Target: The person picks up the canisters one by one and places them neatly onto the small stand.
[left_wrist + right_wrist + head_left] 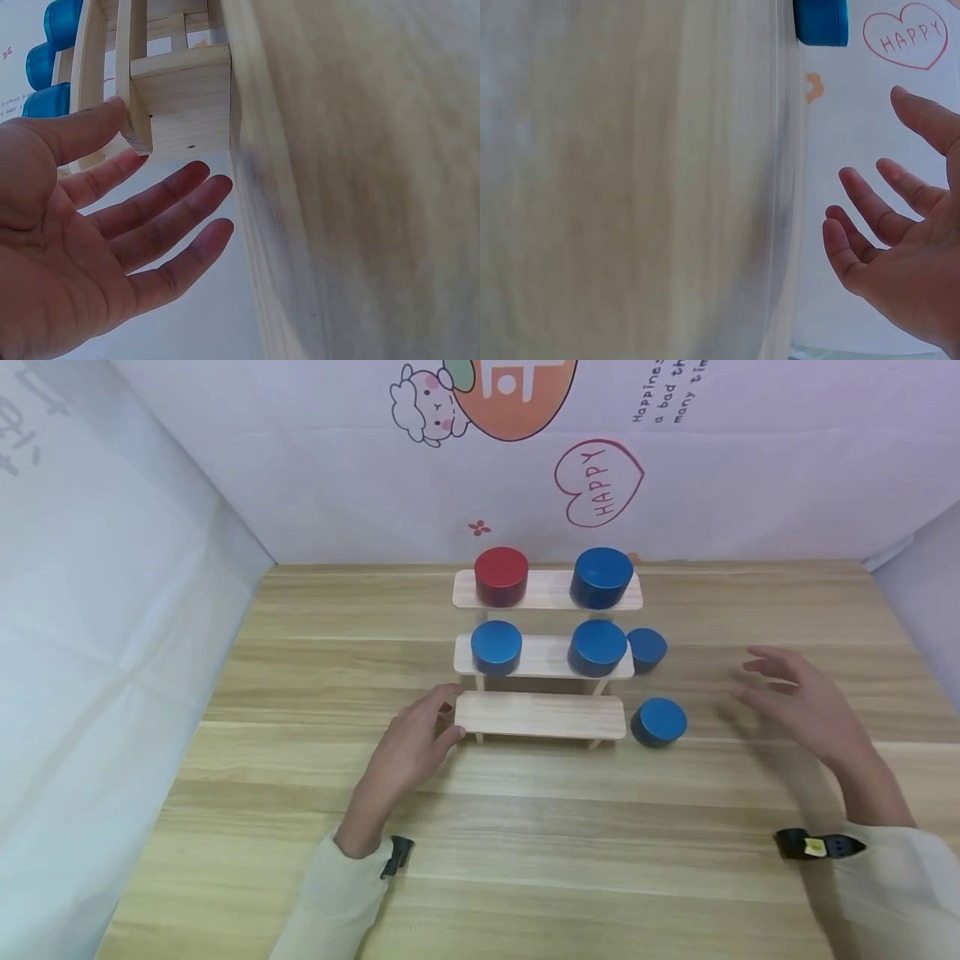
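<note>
At the left end of the lowest step of a wooden stepped rack (538, 714), my left hand (408, 739) holds the board's two corners between thumb and index finger; its other fingers (176, 240) are spread below. My right hand (813, 710) hovers over the table on the right, fingers parted and holding nothing. A red cylinder (501, 577) and a blue cylinder (602, 578) stand on the top step. The middle step carries two blue cylinders, left (496, 647) and right (597, 647). The lowest step is bare.
Two more blue cylinders stand on the wooden table (525, 860) just right of the rack, one farther back (647, 649) and one nearer (659, 722). A white printed cloth (300, 468) hangs behind the table, with more cloth on the left and right.
</note>
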Motion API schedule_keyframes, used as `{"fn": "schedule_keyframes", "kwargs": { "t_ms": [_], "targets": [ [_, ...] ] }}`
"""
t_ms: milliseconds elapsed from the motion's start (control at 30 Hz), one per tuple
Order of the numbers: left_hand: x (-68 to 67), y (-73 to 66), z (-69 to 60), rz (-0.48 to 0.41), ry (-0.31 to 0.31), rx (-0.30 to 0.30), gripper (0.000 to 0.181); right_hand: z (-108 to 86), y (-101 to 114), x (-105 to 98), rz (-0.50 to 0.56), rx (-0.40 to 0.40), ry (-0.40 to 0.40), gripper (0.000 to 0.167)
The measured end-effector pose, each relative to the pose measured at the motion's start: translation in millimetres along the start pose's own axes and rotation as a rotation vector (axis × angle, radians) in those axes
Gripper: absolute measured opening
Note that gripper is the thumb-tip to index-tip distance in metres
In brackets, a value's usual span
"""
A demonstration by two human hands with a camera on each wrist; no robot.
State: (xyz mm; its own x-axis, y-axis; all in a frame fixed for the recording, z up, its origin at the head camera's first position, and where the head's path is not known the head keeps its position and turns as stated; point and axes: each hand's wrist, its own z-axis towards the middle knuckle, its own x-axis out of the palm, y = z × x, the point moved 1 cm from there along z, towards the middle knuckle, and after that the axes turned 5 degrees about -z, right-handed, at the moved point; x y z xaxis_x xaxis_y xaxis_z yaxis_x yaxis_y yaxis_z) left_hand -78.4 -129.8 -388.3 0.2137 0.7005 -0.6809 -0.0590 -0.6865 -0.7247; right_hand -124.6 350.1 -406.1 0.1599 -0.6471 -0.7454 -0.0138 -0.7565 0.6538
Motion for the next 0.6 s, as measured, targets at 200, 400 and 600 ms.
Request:
{"fn": "schedule_keyframes", "kwargs": {
  "t_ms": [200,400,600],
  "targets": [
    [0.4,-0.1,1.0,0.031,-0.002,0.002,0.051,6.6,-5,-4,0.065,-0.029,0.056,0.076],
    [1.5,-1.5,1.6,0.049,0.000,-0.004,0.051,19.1,-5,-4,0.064,-0.040,0.112,0.080],
    [1.0,-3.1,0.3,0.073,-0.010,-0.024,0.051,35.0,10,2,0.056,-0.056,0.164,0.080]
  ]
}}
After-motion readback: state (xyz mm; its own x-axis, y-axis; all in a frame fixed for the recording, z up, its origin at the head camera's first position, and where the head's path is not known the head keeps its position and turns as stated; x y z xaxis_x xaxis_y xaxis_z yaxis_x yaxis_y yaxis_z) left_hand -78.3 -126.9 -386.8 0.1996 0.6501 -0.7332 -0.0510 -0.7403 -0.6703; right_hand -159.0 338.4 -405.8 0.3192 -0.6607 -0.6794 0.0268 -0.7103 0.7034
